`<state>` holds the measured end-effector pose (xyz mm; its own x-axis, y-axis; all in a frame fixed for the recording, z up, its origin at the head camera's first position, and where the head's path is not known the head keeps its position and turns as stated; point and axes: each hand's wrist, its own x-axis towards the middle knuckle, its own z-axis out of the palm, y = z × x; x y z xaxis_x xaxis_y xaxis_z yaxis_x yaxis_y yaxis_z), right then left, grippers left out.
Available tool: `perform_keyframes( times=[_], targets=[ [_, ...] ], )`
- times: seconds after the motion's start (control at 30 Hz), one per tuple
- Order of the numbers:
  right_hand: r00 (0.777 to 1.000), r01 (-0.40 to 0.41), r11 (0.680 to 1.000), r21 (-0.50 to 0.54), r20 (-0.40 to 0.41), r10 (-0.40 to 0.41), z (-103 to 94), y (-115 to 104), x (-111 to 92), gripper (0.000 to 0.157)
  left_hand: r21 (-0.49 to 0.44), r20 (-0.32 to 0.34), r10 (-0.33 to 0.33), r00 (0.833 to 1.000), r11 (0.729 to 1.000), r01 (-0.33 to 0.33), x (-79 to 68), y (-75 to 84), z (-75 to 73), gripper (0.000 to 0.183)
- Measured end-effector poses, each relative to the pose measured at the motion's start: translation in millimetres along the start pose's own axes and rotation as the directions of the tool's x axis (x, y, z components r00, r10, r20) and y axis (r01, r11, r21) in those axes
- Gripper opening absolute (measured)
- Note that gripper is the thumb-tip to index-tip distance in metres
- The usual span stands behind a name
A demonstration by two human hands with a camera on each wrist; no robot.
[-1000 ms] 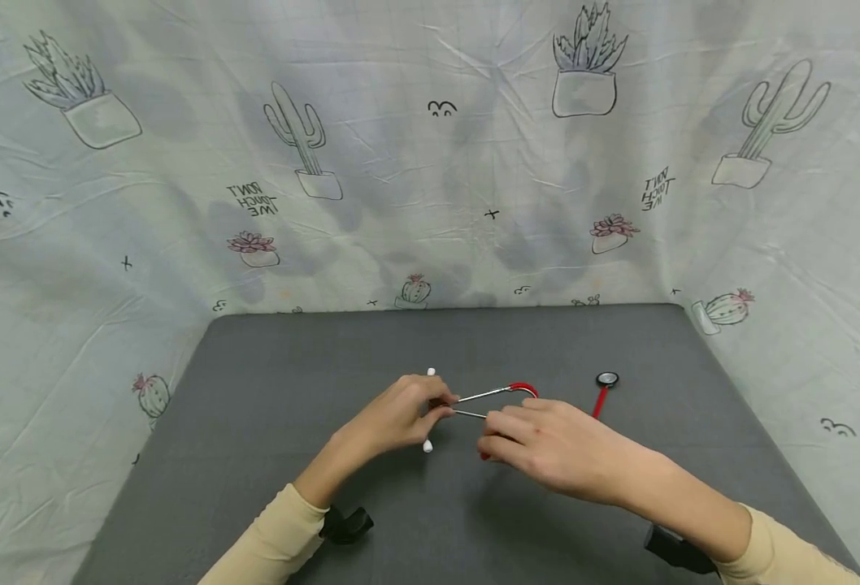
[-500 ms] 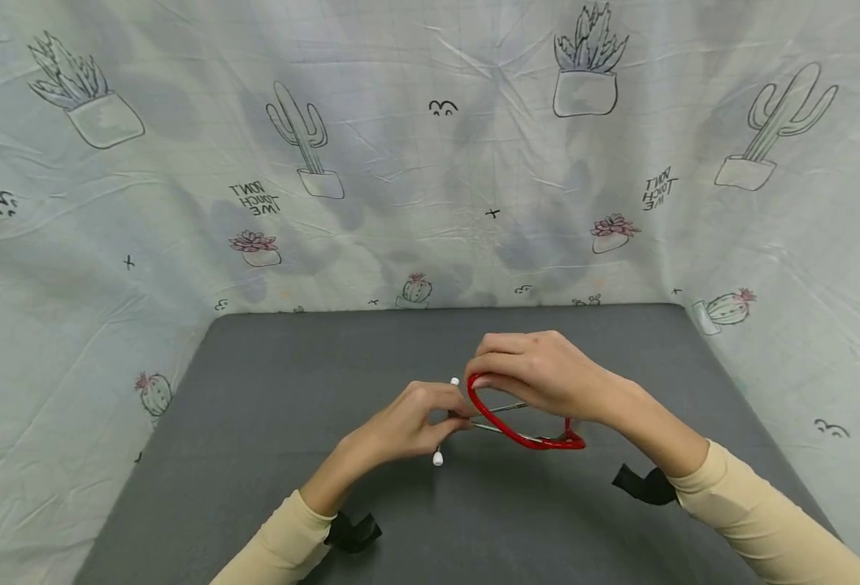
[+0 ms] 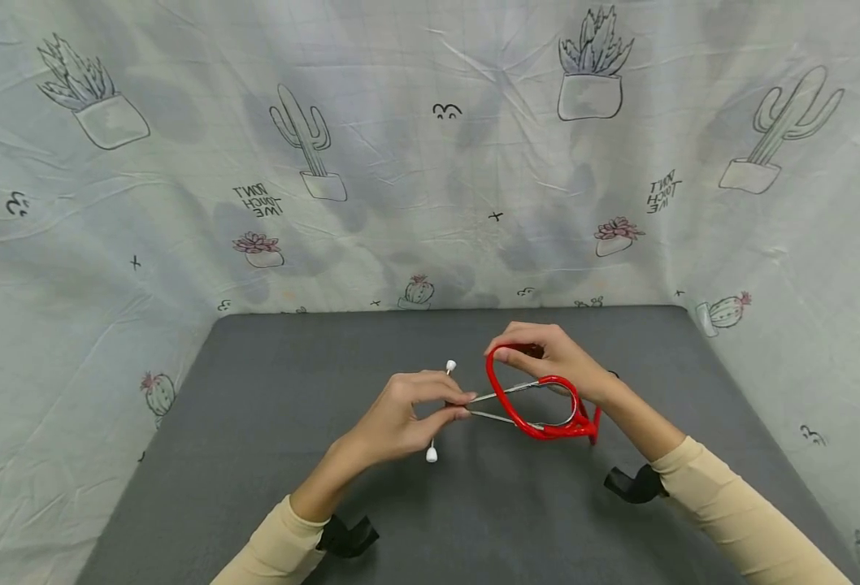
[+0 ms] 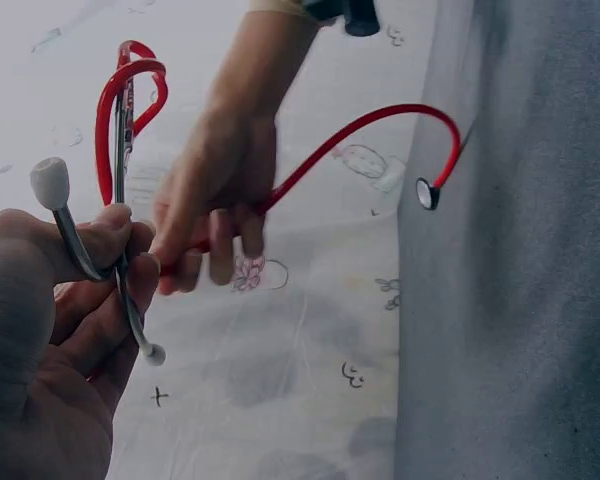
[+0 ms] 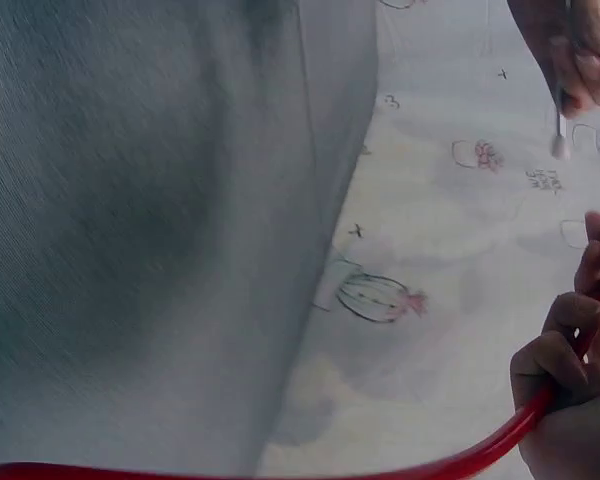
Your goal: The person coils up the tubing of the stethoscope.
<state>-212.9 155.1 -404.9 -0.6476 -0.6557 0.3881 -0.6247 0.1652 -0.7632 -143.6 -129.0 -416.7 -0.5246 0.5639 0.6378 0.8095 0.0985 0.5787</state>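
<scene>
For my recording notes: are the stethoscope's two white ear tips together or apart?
Apart: in the head view, the far ear tip shows beyond the left hand, the near ear tip on its near side.

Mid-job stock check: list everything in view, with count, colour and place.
stethoscope: one, red and silver, held up at centre
ear tips: two, white, at the stethoscope's silver end
chest piece: one, black-rimmed, at its other end
table: one, grey, below
cloth: pieces uncountable, white with plant prints, behind and beside
wrist devices: two, black, one per wrist
sleeves: two, pale yellow, on forearms
left hand: one, pinching silver part
right hand: one, gripping red part
</scene>
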Motion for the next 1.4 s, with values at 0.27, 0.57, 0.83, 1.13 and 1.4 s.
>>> perform_keyframes(
  times=[0.27, 0.57, 0.83, 1.13, 1.4],
  targets=[
    [0.985, -0.032, 0.999, 0.005, -0.170, 0.033, 32.4, 6, -14, 0.021, 0.091, -0.108, 0.015, 0.994, 0.996, -0.005, 5.9, -2.4, -5.6, 0.026],
    [0.962, -0.021, 0.988, -0.152, -0.273, -0.021, 63.1, 7, -23, 0.022, 0.195, -0.209, -0.047, 0.977, 0.977, 0.088, 12.0, -2.5, -6.8, 0.020],
    [0.953, 0.009, 0.900, -0.436, -0.268, -0.140, 79.1, -2, -27, 0.010, 0.268, -0.245, -0.111, 0.963, 0.947, 0.177, 14.6, -4.7, -3.9, 0.016],
    [0.960, -0.023, 0.769, -0.639, -0.228, -0.161, 90.4, -17, -33, 0.019, 0.399, -0.268, -0.150, 0.952, 0.882, 0.251, 14.0, -9.1, 3.7, 0.016],
    [0.970, 0.002, 0.718, -0.696, -0.172, -0.170, 94.4, -28, -40, 0.024, 0.536, -0.270, -0.112, 0.956, 0.808, 0.246, 13.3, -9.6, 8.9, 0.017]
  ],
)
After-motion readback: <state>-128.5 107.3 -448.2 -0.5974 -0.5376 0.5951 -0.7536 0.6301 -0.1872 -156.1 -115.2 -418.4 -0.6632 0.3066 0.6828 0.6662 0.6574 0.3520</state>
